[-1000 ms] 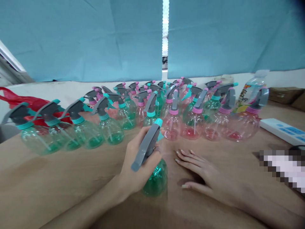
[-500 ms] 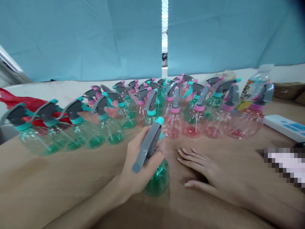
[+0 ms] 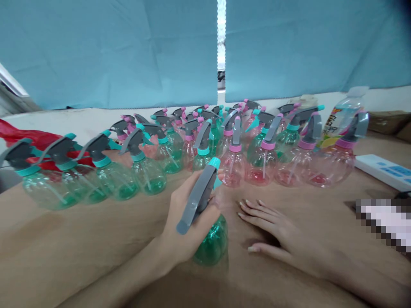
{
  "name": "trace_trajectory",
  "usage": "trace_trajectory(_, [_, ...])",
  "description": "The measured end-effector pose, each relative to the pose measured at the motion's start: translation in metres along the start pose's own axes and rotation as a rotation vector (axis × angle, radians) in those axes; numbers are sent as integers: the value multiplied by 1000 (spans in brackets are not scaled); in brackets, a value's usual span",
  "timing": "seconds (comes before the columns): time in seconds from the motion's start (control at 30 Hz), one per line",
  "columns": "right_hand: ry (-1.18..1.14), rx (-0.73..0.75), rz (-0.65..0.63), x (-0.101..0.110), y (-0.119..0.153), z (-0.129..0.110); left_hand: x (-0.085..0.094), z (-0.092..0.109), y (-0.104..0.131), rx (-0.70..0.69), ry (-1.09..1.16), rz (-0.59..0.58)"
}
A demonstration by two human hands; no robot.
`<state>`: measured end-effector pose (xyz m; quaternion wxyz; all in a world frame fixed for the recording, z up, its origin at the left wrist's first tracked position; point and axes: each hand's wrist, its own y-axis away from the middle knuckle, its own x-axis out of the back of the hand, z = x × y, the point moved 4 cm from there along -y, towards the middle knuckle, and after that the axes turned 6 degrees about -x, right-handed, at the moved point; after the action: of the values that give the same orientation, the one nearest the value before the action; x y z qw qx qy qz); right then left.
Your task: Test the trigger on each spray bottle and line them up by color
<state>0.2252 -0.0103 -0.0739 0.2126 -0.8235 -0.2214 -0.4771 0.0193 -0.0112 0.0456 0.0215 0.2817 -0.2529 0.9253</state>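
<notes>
A: Where is the spray bottle (image 3: 212,246)?
B: Front and centre on the near part of the table (image 3: 96,248), nozzle (image 3: 214,163) pointing away from the person. I can't tell whether it bears its full weight on the base.
A: How would it handle?
B: Light, I'd guess — clear plastic, probably thin-walled. The green tint hides whether there's liquid inside, so it could be heavier. The round body would likely give a little when squeezed, and the smooth surface may slip, but it shouldn't break easily.
A: Best place to take hold?
B: The neck, I'd say, just under the grey spray head (image 3: 197,201). It should be stiffer and narrower there.
A: And the left hand (image 3: 188,220)?
B: Curled around the bottle at about that height, with the grey handle lying over the thumb side. Most fingertips are hidden, so I can't judge how tight the grip is.
A: The right hand (image 3: 272,224)?
B: Resting palm down on the table, beside the bottle but not touching it — fingers stretched out, thumb apart, holding nothing. Green bottles (image 3: 149,175) and pink bottles (image 3: 231,169) stand beyond.
</notes>
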Motion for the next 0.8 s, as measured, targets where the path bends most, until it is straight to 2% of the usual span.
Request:
trace_trajectory(0.2, [27,-4,-15,0,1,1,-2,-4,-1,-36,50,-25])
trace_trajectory(0.8, [10,14,16,-4,2,5,-1,-1,-2,-103,66,2])
